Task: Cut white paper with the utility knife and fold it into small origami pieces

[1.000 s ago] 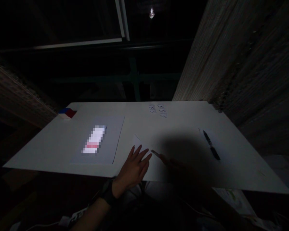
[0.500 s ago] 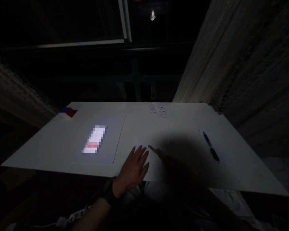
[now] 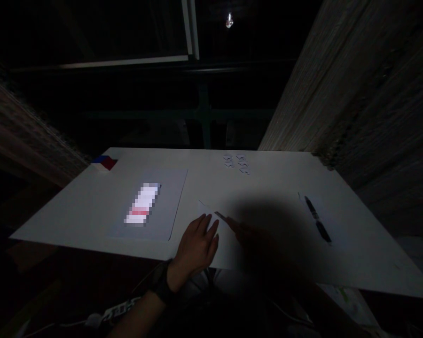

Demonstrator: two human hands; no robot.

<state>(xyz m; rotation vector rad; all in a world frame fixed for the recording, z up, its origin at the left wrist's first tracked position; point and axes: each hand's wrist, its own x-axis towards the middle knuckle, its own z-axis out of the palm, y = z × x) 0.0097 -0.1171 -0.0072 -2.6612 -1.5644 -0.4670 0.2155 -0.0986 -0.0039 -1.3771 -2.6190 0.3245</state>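
Left hand: the left hand point(image 3: 197, 241) lies back up, fingers long and a little spread, thumb out to the right; grips nothing, fingertips down on the paper.
Right hand: the right hand point(image 3: 248, 234) sits in deep shadow; front fingers pinch a thin blade point(image 3: 221, 216), rest of the grip too dark to tell.
Blade position: just right of the left fingertips, over the near middle of the white table point(image 3: 268, 180).
Blade direction: tip points away from the person and to the left; long axis runs diagonally, from near right to far left, at a low slant.
Blade contact: cannot tell whether the tip touches the paper.
Paper: a white paper point(image 3: 202, 207) is partly under the left hand, one corner showing beyond the fingers; full outline lost in shadow.
Left side: phone point(image 3: 143, 204), screen lit and pixelated, on a pale sheet point(image 3: 174, 199); red, blue and white block point(image 3: 104, 163) near the far left corner.
Far edge: small white cut-outs point(image 3: 237, 163) in a loose cluster.
Right side: black pen point(image 3: 317, 218) slanting across a pale slip.
Left wrist: dark watch point(image 3: 162, 284).
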